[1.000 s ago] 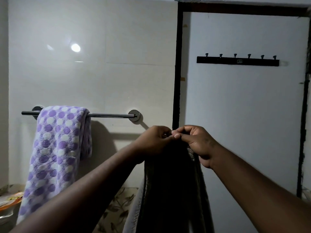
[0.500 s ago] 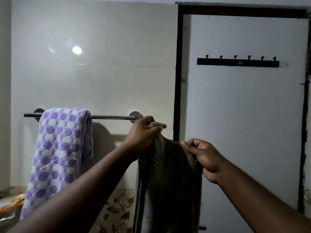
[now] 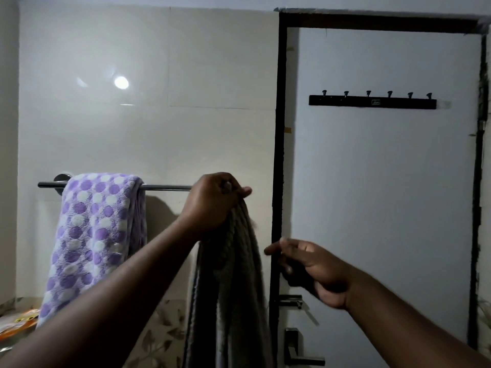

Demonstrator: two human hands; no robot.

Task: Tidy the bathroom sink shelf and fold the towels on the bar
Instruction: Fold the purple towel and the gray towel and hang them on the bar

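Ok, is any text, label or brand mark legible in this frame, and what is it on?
No text here can be read.
Black hook rail on the door: small pale logo mark near its middle, too small to read.
Orange packet at the lower left edge: yellow print, too blurred to read.

Tiled wall (image 3: 127,139), white door (image 3: 385,208) (dim)

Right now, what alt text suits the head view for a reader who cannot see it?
A left hand grips a grey towel by its top near the right end of the towel bar; the right hand hovers beside it, holding nothing. A purple dotted towel hangs on the bar.
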